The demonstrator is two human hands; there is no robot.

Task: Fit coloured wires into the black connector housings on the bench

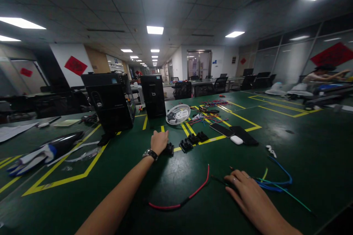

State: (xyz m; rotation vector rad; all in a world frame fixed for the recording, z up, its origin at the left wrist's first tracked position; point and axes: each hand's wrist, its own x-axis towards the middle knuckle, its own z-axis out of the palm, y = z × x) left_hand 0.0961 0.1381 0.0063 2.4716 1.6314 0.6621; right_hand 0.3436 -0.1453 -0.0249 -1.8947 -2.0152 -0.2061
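My left hand (159, 141), a watch on its wrist, reaches out over the table with its fingers curled. Right beside it sits a small black plastic part (169, 149); whether the fingers grip anything is hidden. More black plastic parts (186, 145) of the same kind stand in a row to the right. My right hand (242, 187) rests low on the table, fingers stretched and thumb apart, by a thin dark wire. Blue wires (275, 186) and a green wire (299, 201) lie just right of it. Between my arms is a red wire (197, 191) with a dark sleeve.
Two black computer towers (109, 104) stand at the back left. A white basket (178, 114) sits near heaps of coloured wires (211, 114). A phone (221, 129), a white earphone case (236, 140) and earphones (271, 151) lie right. At far right, a person (325, 75) works.
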